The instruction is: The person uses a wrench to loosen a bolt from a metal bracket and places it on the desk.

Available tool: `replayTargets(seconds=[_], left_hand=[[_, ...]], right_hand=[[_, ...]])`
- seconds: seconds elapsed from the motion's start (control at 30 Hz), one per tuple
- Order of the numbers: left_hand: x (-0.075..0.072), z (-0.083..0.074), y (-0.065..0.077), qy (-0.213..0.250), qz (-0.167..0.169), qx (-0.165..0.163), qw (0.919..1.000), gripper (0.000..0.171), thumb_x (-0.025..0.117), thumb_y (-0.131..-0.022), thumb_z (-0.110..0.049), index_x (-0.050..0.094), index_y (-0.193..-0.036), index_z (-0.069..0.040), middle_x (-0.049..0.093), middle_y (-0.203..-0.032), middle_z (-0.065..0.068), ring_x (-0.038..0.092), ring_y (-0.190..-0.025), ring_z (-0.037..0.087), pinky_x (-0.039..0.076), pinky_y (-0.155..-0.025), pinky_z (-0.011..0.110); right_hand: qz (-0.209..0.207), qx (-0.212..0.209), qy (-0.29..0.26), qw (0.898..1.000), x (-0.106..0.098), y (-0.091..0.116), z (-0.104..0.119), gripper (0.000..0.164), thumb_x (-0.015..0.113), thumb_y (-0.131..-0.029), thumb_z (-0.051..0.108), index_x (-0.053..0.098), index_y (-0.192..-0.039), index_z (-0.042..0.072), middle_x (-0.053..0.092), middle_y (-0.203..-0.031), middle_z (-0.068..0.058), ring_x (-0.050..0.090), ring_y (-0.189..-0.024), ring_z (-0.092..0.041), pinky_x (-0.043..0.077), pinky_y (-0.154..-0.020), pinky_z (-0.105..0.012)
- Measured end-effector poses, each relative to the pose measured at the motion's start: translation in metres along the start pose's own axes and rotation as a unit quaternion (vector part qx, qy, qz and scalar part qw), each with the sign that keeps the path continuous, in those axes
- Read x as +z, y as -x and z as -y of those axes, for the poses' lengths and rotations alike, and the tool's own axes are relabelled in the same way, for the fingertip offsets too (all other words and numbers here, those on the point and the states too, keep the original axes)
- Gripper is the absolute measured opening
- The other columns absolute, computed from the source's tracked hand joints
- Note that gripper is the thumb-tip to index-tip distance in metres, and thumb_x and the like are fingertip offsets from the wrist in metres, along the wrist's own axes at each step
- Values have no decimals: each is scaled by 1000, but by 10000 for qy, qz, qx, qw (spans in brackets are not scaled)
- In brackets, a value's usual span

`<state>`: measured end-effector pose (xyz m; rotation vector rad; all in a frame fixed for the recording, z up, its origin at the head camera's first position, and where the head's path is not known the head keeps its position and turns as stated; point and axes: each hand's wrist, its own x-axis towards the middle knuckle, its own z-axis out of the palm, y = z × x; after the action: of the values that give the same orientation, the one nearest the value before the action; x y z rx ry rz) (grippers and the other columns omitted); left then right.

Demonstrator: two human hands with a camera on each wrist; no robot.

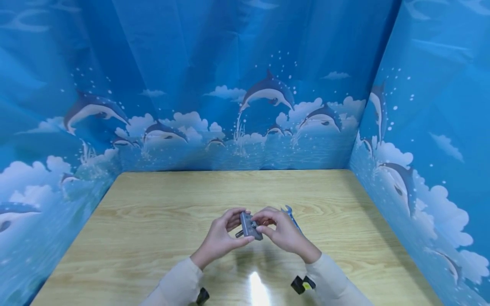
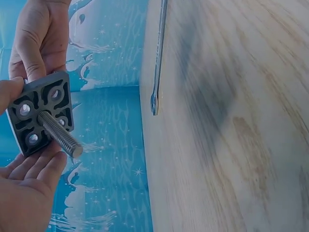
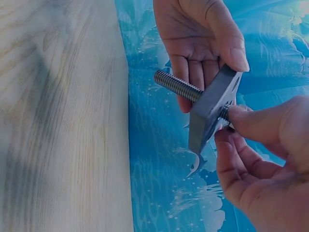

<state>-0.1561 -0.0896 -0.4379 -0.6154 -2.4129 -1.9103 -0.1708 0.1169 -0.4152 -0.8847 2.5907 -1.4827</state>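
Along the left, a blue dolphin curtain [image 1: 34,127] borders the wood-grain table [image 1: 160,195]; above it the left hand [image 1: 223,234] grips a grey plate [image 1: 247,225], the right hand [image 1: 282,230] pinches its bolt [image 3: 177,86], and a wrench [image 1: 289,211] lies beyond.

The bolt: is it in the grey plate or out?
In: the right wrist view shows the threaded bolt sticking out on both sides of the grey plate.

From the near side, the head view looks forward and down, wide enough for table [image 1: 160,195] and backdrop [image 1: 214,51]. Both wrist views, rolled sideways, face forward close by, sharing the plate [image 3: 205,113] from left and right.
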Motion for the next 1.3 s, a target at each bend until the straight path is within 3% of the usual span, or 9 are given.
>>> replayTargets(seconds=[0.13, 0.27, 0.43, 0.57, 0.77, 0.87, 1.03, 1.13, 1.3], left_hand=[[-1, -15, 1, -65, -103, 95, 9999, 68, 82, -71, -2, 50, -131, 0, 59, -129, 16, 58, -118, 27, 46, -103, 31], [-2, -32, 3, -112, -226, 274, 9993, 65, 81, -69, 3, 52, -128, 4, 60, -126, 19, 59, -117, 29, 47, -103, 31], [-1, -39, 4, -226, -204, 258, 9992, 65, 81, -69, 4, 52, -128, 5, 59, -128, 20, 59, -117, 28, 47, -103, 30], [2, -33, 3, -363, -262, 225, 9987, 66, 82, -69, 3, 53, -128, 3, 58, -129, 17, 58, -118, 27, 47, -102, 31], [3, -8, -3, -300, -268, 328, 9987, 70, 84, -67, -1, 54, -130, -6, 59, -129, 11, 58, -118, 23, 46, -103, 29], [2, -4, -4, -228, -179, 455, 9985, 69, 85, -69, -5, 54, -130, -9, 61, -128, 8, 59, -118, 20, 46, -102, 26], [0, -3, -6, -197, -54, 646, 9977, 68, 84, -71, -12, 53, -131, -10, 61, -127, 5, 59, -117, 18, 47, -101, 24], [0, -4, -6, -224, -31, 639, 9977, 68, 84, -71, -13, 53, -131, -10, 61, -128, 6, 59, -117, 17, 47, -101, 24], [0, -5, -4, -291, -38, 603, 9977, 69, 84, -71, -12, 53, -132, -7, 60, -128, 11, 59, -117, 19, 47, -101, 26]], right_hand=[[3, -96, 49, 9999, -2, -1, 0, 29, 68, -86, 3, 65, -114, 10, 66, -104, -2, 63, -89, -14, 58, -79, -26], [-79, 227, 1, 9997, -4, -1, 3, 32, 67, -90, 18, 61, -119, 7, 67, -99, -3, 64, -87, -15, 58, -76, -25], [-290, 1043, 118, 9941, 0, -2, 5, 34, 64, -91, 39, 68, -101, 7, 67, -84, 1, 61, -73, -12, 55, -63, -24], [-416, 1374, 311, 9892, 3, -2, 8, 36, 62, -90, 46, 70, -90, 11, 64, -73, 5, 59, -64, -11, 52, -54, -25], [-492, 1118, 309, 9920, 2, -2, 7, 27, 67, -89, 37, 70, -94, 11, 65, -76, 5, 59, -66, -11, 53, -56, -23], [-443, 831, 169, 9954, -1, -1, 6, 20, 71, -87, 21, 70, -102, 8, 67, -82, 2, 61, -71, -11, 56, -62, -23], [-334, 485, 10, 9983, -6, -1, 5, 26, 71, -83, 3, 70, -109, 8, 70, -95, -4, 64, -79, -11, 58, -69, -23], [-253, 459, -32, 9986, -8, -1, 5, 29, 72, -83, 3, 69, -111, 7, 70, -96, -5, 65, -80, -11, 58, -70, -23], [-197, 761, -54, 9969, -6, -1, 4, 34, 76, -82, 19, 67, -112, 4, 68, -85, -1, 63, -74, -11, 58, -66, -23]])
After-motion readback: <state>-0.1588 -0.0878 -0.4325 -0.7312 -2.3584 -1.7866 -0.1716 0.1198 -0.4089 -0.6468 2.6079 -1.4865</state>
